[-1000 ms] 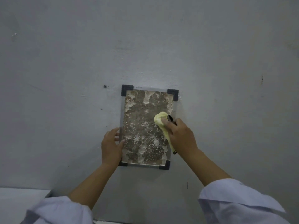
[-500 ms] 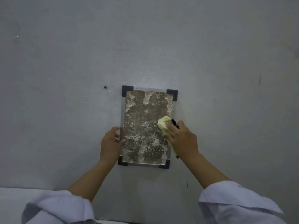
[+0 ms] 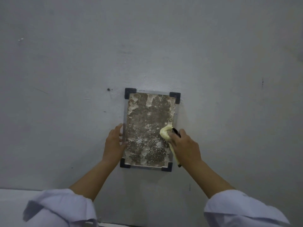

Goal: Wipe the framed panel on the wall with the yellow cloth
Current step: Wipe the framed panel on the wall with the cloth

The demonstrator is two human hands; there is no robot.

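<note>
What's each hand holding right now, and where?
Right hand grips the bunched yellow cloth near its top; left hand steadies the panel by its left edge.

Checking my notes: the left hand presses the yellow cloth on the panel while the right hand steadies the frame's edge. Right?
Hands are swapped. The head view shows the right hand pressing the cloth on the panel, and the left hand steadying the frame's edge.
</note>
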